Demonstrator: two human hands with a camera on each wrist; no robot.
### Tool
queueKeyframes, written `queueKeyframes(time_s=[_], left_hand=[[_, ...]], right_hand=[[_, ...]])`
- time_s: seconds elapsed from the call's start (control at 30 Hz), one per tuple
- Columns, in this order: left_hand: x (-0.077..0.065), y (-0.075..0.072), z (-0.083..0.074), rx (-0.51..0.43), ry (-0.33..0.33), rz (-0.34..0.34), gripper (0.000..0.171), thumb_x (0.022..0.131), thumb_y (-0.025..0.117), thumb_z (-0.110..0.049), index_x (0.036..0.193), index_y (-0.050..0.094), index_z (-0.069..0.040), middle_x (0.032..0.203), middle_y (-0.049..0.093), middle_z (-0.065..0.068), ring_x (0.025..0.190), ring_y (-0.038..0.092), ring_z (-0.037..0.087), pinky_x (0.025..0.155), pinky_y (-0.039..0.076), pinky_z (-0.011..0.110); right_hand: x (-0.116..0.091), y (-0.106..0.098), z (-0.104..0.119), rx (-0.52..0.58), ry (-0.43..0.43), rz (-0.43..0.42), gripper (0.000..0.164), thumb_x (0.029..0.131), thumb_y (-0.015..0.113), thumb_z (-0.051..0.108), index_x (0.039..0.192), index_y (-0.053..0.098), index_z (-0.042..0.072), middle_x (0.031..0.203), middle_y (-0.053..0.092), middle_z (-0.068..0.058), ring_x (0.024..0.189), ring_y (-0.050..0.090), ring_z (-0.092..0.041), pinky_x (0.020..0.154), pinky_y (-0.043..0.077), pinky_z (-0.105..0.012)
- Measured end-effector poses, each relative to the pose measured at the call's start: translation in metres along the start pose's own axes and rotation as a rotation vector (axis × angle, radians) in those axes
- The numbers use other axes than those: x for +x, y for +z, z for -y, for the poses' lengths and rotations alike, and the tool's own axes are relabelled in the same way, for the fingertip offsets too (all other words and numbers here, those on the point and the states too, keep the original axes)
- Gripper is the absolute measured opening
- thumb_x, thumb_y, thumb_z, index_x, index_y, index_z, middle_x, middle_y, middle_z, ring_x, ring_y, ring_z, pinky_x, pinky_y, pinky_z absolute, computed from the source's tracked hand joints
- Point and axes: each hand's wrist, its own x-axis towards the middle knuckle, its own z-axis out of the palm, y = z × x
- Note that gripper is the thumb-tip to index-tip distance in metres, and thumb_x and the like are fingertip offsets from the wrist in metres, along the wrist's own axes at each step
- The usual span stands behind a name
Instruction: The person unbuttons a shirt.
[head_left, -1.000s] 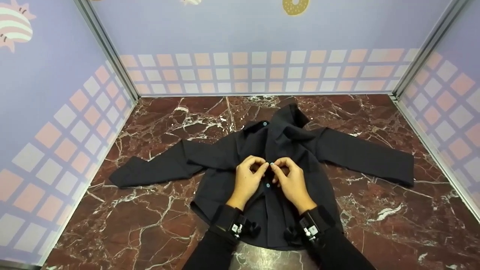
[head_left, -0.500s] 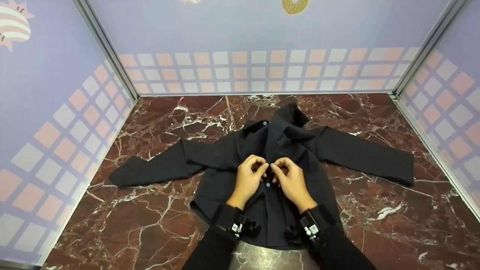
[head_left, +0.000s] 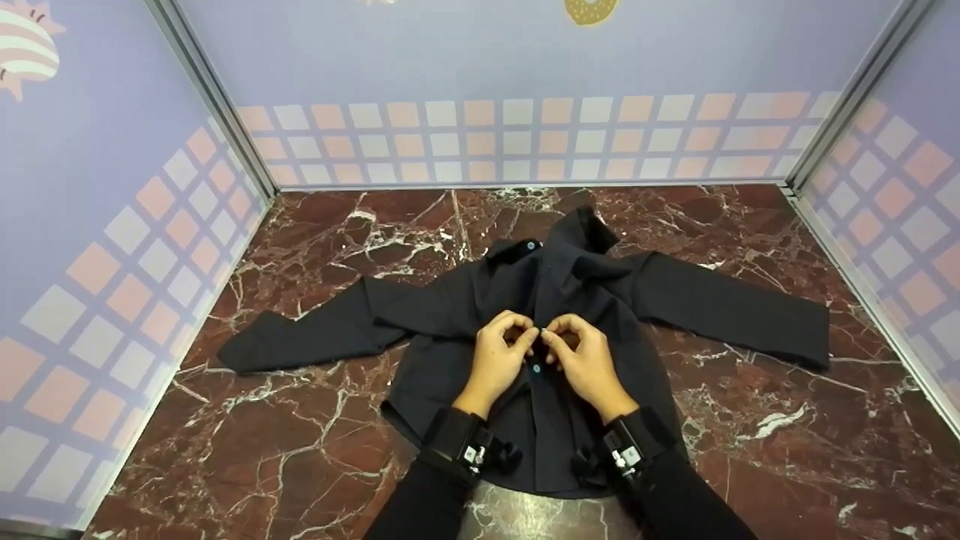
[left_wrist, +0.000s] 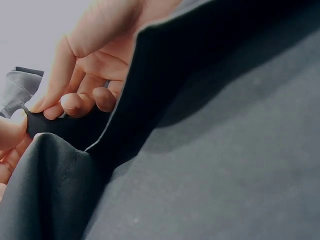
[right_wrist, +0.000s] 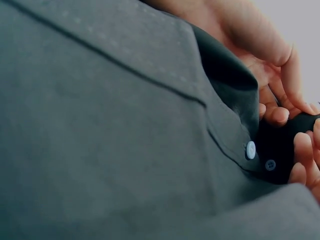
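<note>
A black long-sleeved shirt [head_left: 626,360] lies front up on the table, its sleeves spread to both sides. At the middle of its front my left hand [head_left: 498,358] pinches the placket edge between thumb and forefinger. Right beside it, my right hand [head_left: 586,363] pinches the fabric too, the two thumb tips nearly meeting. A small pale spot shows at the right fingertips; whether it is a button or a nail I cannot tell. Just below the hands sits a light blue button [head_left: 536,368]. In the right wrist view, a pale button [right_wrist: 251,150] shows on the front strip near the fingers.
Under the shirt is a dark red marbled table [head_left: 300,442]. Patterned panels stand along the left, the back [head_left: 517,67] and the right. Near the collar, another blue button [head_left: 532,246] faces up. One sleeve [head_left: 322,337] lies bent at the left.
Both hands stay at the same place on the shirt front, with hardly any finger movement. The shirt lies as before.
</note>
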Motion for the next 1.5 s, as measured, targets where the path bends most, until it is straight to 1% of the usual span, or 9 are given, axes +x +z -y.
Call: queueKeyframes(time_s=[0.1, 0.2, 0.4, 0.57, 0.6, 0.83, 1.0, 1.23, 1.5], left_hand=[[0.001, 0.001, 0.0, 0.008, 0.006, -0.009, 0.008, 0.1, 0.074, -0.004, 0.095, 0.073, 0.002, 0.092, 0.067, 0.012, 0.065, 0.067, 0.032, 0.058, 0.053, 0.022], [0.001, 0.001, 0.001, 0.017, 0.009, -0.019, 0.007, 0.098, 0.075, -0.001, 0.093, 0.073, 0.003, 0.09, 0.067, 0.013, 0.064, 0.067, 0.032, 0.057, 0.053, 0.021], [0.002, 0.001, 0.001, 0.038, 0.003, -0.036, 0.006, 0.099, 0.074, 0.0, 0.093, 0.073, -0.001, 0.09, 0.066, 0.012, 0.065, 0.067, 0.031, 0.059, 0.053, 0.022], [0.001, -0.001, 0.0, 0.017, -0.014, -0.023, 0.006, 0.1, 0.074, -0.003, 0.096, 0.073, 0.002, 0.092, 0.066, 0.013, 0.066, 0.067, 0.031, 0.059, 0.053, 0.023], [0.001, -0.001, -0.001, 0.013, -0.017, -0.019, 0.007, 0.1, 0.073, -0.004, 0.097, 0.073, 0.003, 0.092, 0.066, 0.013, 0.066, 0.067, 0.03, 0.058, 0.053, 0.022], [0.001, -0.001, -0.002, -0.006, -0.031, -0.01, 0.009, 0.101, 0.073, -0.005, 0.097, 0.072, 0.002, 0.091, 0.065, 0.012, 0.066, 0.066, 0.029, 0.057, 0.053, 0.023], [0.001, -0.001, -0.001, -0.017, -0.044, -0.011, 0.009, 0.101, 0.073, -0.006, 0.097, 0.073, 0.003, 0.091, 0.065, 0.012, 0.065, 0.066, 0.026, 0.056, 0.052, 0.022], [0.002, -0.001, 0.001, -0.016, -0.043, -0.014, 0.01, 0.1, 0.074, -0.005, 0.096, 0.072, 0.004, 0.09, 0.065, 0.01, 0.063, 0.065, 0.022, 0.054, 0.052, 0.022], [0.001, 0.001, -0.001, 0.012, -0.038, 0.03, 0.009, 0.101, 0.072, -0.003, 0.096, 0.071, 0.004, 0.087, 0.063, 0.01, 0.065, 0.066, 0.028, 0.057, 0.052, 0.023]], right_hand=[[0.003, 0.0, -0.014, -0.005, -0.006, 0.009, 0.004, 0.1, 0.068, -0.007, 0.096, 0.067, -0.007, 0.074, 0.065, -0.023, 0.058, 0.063, -0.035, 0.051, 0.048, -0.023], [0.005, 0.0, -0.022, 0.004, -0.01, 0.018, 0.004, 0.1, 0.069, -0.005, 0.096, 0.067, -0.005, 0.073, 0.065, -0.02, 0.057, 0.062, -0.033, 0.05, 0.047, -0.023], [0.005, -0.002, -0.026, 0.035, -0.023, 0.079, 0.005, 0.101, 0.072, 0.002, 0.097, 0.069, 0.001, 0.079, 0.068, -0.014, 0.058, 0.063, -0.022, 0.051, 0.049, -0.024], [0.005, -0.002, -0.025, 0.032, -0.032, 0.06, 0.006, 0.1, 0.074, 0.005, 0.095, 0.071, 0.002, 0.08, 0.068, -0.013, 0.059, 0.064, -0.022, 0.051, 0.049, -0.023], [0.005, -0.002, -0.025, 0.019, -0.028, 0.048, 0.006, 0.1, 0.074, 0.004, 0.095, 0.071, 0.002, 0.08, 0.068, -0.013, 0.059, 0.064, -0.024, 0.051, 0.049, -0.023], [-0.003, -0.001, 0.013, -0.049, -0.048, 0.011, 0.005, 0.098, 0.072, -0.006, 0.093, 0.069, -0.007, 0.081, 0.068, -0.019, 0.06, 0.064, -0.039, 0.052, 0.046, -0.019], [0.0, 0.001, -0.001, -0.055, -0.018, -0.012, 0.004, 0.099, 0.071, -0.005, 0.095, 0.07, -0.007, 0.082, 0.068, -0.02, 0.061, 0.064, -0.042, 0.052, 0.046, -0.019], [0.004, 0.0, -0.021, -0.025, 0.007, -0.033, 0.008, 0.1, 0.075, 0.005, 0.098, 0.071, -0.001, 0.081, 0.068, -0.014, 0.059, 0.063, -0.023, 0.051, 0.047, -0.021], [0.005, -0.003, -0.022, 0.122, 0.032, -0.003, 0.009, 0.102, 0.071, 0.005, 0.097, 0.068, -0.002, 0.076, 0.064, -0.015, 0.058, 0.06, -0.015, 0.051, 0.048, -0.024]])
